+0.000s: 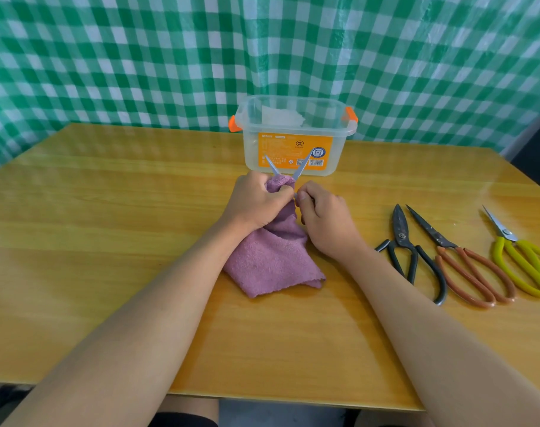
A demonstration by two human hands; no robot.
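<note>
My left hand grips the bunched top of a purple cloth whose lower part spreads on the wooden table. Out of the cloth, between my hands, stick two thin silver scissor blades, spread apart in a V and pointing away from me. My right hand is curled just right of the cloth, its fingers closed on the scissors' handle end, which is hidden under them.
A clear plastic box with orange latches and an orange label stands just behind the blades. To the right lie three scissors: black-handled, brown-handled and yellow-handled. A green checked curtain hangs behind the table.
</note>
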